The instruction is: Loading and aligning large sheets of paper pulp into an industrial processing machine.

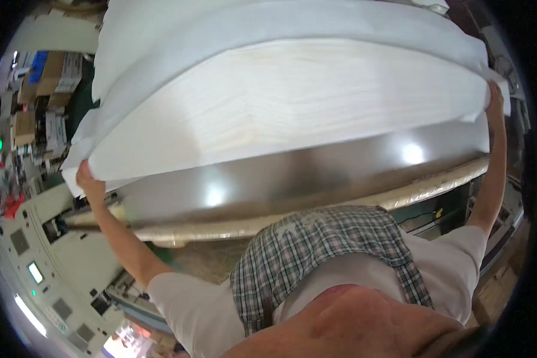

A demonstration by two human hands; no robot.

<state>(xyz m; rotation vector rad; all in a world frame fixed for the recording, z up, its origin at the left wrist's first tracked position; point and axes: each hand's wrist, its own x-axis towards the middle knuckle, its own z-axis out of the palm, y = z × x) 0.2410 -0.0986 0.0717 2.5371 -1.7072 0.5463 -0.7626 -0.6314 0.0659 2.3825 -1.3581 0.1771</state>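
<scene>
A wide white sheet (292, 98), thin and faintly rippled, stretches between my two outspread arms. At its left end my left hand (88, 180) is closed on the edge, thumb on top. My right hand (494, 98) grips the opposite end, farther up, with its fingers partly hidden by the white material. Behind the held sheet lie more white layers (340, 21), running to the far side. Below its near edge shows a smooth, shiny metal plate (304, 176) with two bright light reflections. Whether the sheet's underside touches the plate cannot be seen.
A pale padded roll (250, 228) runs along the plate's near edge, before my checked apron (322, 238). Control cabinets (65, 262) with a small lit screen (35, 272) stand at left. Cardboard boxes (50, 74) are stacked at the far left. A dark machine frame edges the right.
</scene>
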